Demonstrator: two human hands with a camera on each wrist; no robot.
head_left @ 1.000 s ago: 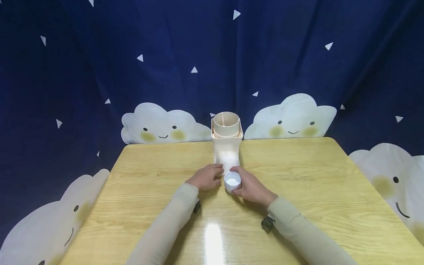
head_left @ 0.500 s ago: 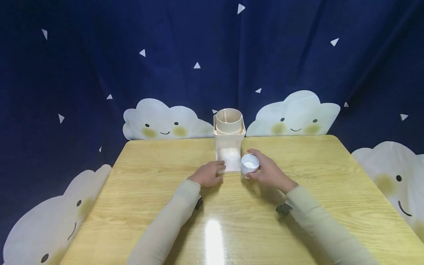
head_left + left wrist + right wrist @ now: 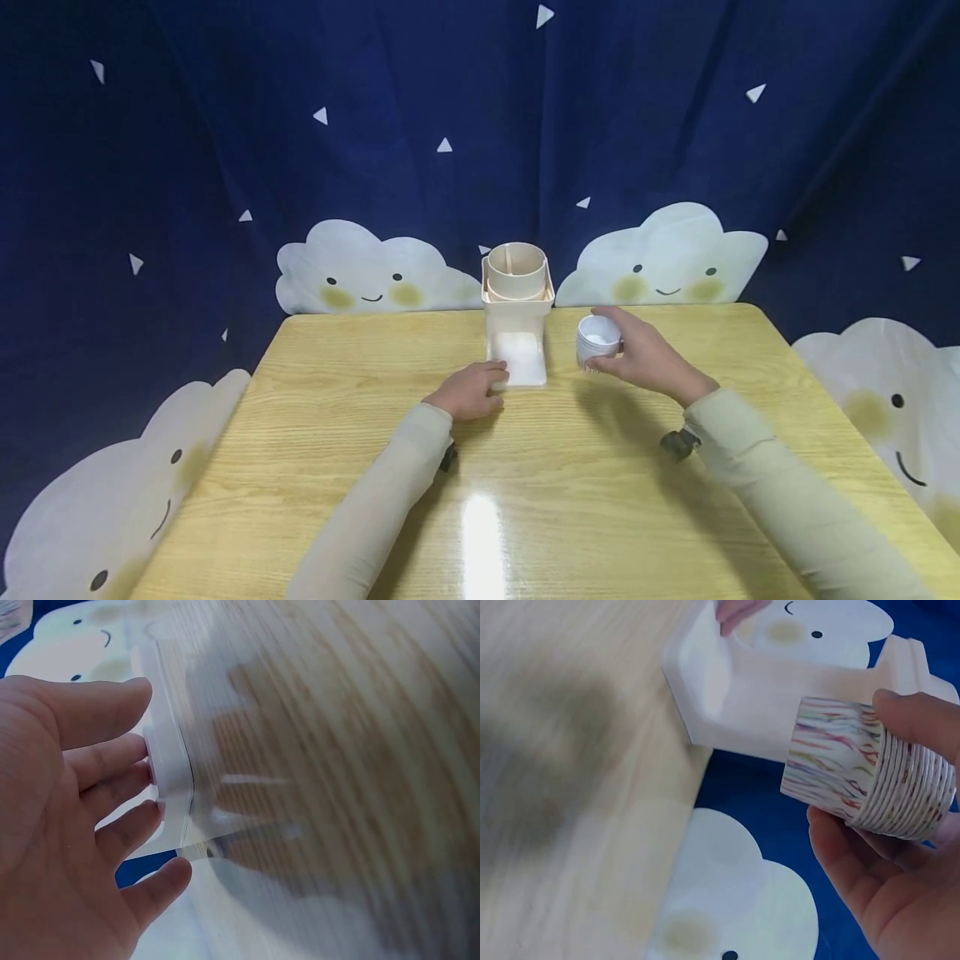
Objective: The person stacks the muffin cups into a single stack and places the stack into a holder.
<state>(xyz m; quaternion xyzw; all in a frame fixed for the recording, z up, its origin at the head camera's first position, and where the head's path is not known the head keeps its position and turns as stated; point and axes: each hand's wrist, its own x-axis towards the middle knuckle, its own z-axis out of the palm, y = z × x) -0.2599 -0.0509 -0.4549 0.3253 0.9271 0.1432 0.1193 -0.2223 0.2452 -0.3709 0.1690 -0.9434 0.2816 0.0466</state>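
Observation:
My right hand (image 3: 651,357) grips a stack of small paper cups (image 3: 597,340) between thumb and fingers, above the table and to the right of a cream plastic dispenser (image 3: 517,312). In the right wrist view the stacked cups (image 3: 832,757) show coloured streaks and many nested rims. The dispenser has a round tube on top and a flat base tray (image 3: 525,362) at the front. My left hand (image 3: 467,392) rests with loosely bent fingers at the tray's front left edge. In the left wrist view its fingertips (image 3: 154,771) touch the base edge (image 3: 174,776).
The light wooden table (image 3: 360,358) carries a bright glare patch in front. A dark blue curtain (image 3: 420,83) with white triangles and smiling clouds (image 3: 667,258) hangs behind and at both sides. The dispenser stands near the table's back edge.
My right hand has moved right and away from me, carrying the cup stack from in front of the dispenser to its right. My left hand has stayed by the base.

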